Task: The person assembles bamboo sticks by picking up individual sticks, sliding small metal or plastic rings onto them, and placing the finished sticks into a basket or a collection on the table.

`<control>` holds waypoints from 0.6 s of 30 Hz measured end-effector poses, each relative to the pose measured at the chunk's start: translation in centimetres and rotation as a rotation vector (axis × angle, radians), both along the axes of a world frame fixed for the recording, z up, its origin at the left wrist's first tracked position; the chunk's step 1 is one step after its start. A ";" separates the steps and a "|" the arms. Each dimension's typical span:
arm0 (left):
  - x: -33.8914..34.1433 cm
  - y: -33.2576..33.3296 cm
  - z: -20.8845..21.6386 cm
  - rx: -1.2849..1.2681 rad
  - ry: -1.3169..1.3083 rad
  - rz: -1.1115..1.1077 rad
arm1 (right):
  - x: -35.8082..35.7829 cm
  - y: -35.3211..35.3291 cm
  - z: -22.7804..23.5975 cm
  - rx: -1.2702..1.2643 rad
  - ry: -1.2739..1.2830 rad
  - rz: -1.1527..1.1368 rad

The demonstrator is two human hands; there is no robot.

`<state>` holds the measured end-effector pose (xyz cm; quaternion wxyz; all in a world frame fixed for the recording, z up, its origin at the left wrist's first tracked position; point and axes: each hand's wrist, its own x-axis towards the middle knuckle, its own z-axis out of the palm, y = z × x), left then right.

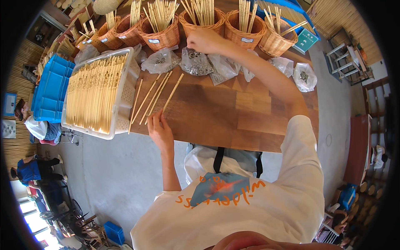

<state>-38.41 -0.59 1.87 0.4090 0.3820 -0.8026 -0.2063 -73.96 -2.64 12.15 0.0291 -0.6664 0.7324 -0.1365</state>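
Observation:
My left hand [160, 130] is closed on the lower end of a thin bamboo stick [173, 91], which slants away over the wooden table. Just left of it lie several more bamboo sticks [145, 99], roughly side by side. With the arm stretched far forward, my right hand [204, 41] is closed above a clear plastic bag of small metal pieces [195, 63]. Whatever its fingers pinch, if anything, is hidden or too small to make out. Behind that hand stands a wicker basket [186, 24] of upright sticks.
More wicker baskets of sticks [159, 38] line the table's far side. Other plastic bags [161, 61] sit before them. On the left, a white plastic crate [135, 68] packed with sticks stands beside blue crates [50, 89]. Other people [36, 127] are farther off at the left.

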 end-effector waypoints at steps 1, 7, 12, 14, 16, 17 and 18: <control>0.0 0.0 0.1 -0.008 -0.001 0.000 | 0.9 0.0 -1.0 -0.012 0.110 -0.027; -0.1 0.0 0.3 -0.035 0.019 0.011 | 1.9 -1.1 -5.7 -0.127 0.217 -0.054; -0.4 0.6 0.7 0.031 0.026 -0.012 | 1.9 -0.2 -5.5 -0.144 0.251 -0.081; -0.7 0.7 1.0 0.058 0.021 -0.017 | 2.1 0.0 -5.6 -0.079 0.263 -0.108; -1.0 0.9 1.1 0.063 0.024 -0.021 | 2.1 0.3 -5.6 -0.067 0.276 -0.112; -1.2 0.9 1.1 0.053 0.030 -0.023 | 2.1 0.3 -5.6 -0.090 0.283 -0.101; -1.3 0.9 1.2 0.042 0.036 -0.024 | 2.1 0.3 -5.7 -0.112 0.290 -0.091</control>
